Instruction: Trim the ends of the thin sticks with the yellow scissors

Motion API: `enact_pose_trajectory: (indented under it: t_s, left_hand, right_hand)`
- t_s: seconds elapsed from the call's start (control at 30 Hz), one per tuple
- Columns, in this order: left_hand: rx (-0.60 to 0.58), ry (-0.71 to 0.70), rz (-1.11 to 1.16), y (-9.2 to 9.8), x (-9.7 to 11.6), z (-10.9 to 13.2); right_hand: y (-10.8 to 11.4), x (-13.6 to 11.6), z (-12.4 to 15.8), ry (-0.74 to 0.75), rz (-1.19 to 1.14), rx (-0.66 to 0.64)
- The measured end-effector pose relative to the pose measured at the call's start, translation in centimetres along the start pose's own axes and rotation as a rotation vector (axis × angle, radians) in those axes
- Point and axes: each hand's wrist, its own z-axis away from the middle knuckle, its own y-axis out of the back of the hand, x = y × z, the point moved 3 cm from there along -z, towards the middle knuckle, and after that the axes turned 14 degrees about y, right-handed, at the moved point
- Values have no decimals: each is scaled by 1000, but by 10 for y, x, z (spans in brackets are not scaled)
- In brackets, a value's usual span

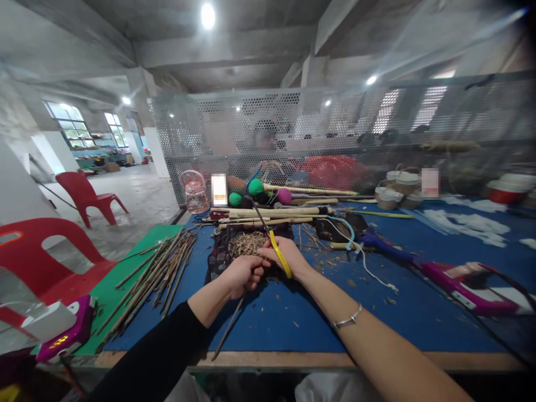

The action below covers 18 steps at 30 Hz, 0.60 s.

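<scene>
My left hand (245, 274) is closed, its fingertips pinching a thin brown stick (228, 329) that slants down toward the table's front edge. Close beside it, my right hand (285, 258) is closed around a tool with a curved yellow handle (280, 254). A long, thin dark part reaches up and left from that handle; the tool's exact kind is unclear. The fingertips of both hands nearly meet. Just behind them, a heap of brown chips (247, 245) lies on a dark patterned cloth (218, 259).
Several loose sticks (161, 273) lie at left on a green mat (167, 231). Pale rods (276, 213), green balls (255, 187) and a pink bottle (195, 192) stand behind. At right are a purple device (464, 287) and white cord (372, 273). A perforated screen (226, 117) rises beyond.
</scene>
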Motion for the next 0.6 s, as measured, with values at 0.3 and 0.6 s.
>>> enact_pose_trajectory:
  t_s: [0.3,0.6]
  left_hand:
    - [-37,-64,-116,3,-1,2]
    - [34,-140,-184,5,2,-1]
  right_hand:
    - [15,-6,-1,48,-133,141]
    - [17,-1,-2,79,-127,197]
